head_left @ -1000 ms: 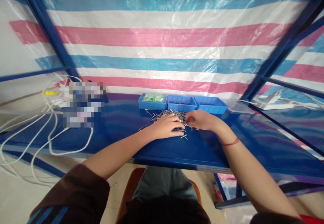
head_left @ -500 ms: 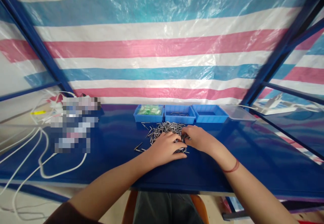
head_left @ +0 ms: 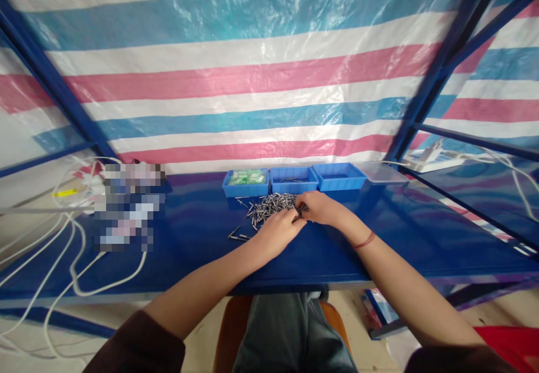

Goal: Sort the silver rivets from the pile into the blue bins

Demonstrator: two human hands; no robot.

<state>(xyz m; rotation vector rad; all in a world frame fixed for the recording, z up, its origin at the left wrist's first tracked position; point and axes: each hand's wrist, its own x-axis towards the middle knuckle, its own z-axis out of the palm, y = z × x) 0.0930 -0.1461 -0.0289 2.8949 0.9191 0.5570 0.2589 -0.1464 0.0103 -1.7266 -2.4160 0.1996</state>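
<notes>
A heap of small metal pins lies on the blue table, in front of three blue bins. My left hand rests at the heap's near right edge with its fingers curled toward the pins. My right hand meets it from the right, fingers pinched on a few pins at the heap's edge. The fingertips of both hands touch. A red band circles my right wrist. A few stray pins lie left of the heap.
Left blue bin holds green parts; middle bin holds a few pins; right bin looks bare. A clear lid sits beside them. White cables loop at the table's left. Striped tarp hangs behind.
Both hands have drawn together at the heap's right edge; my left hand has lifted from lying flat on the pins and curled. The view has shifted.
</notes>
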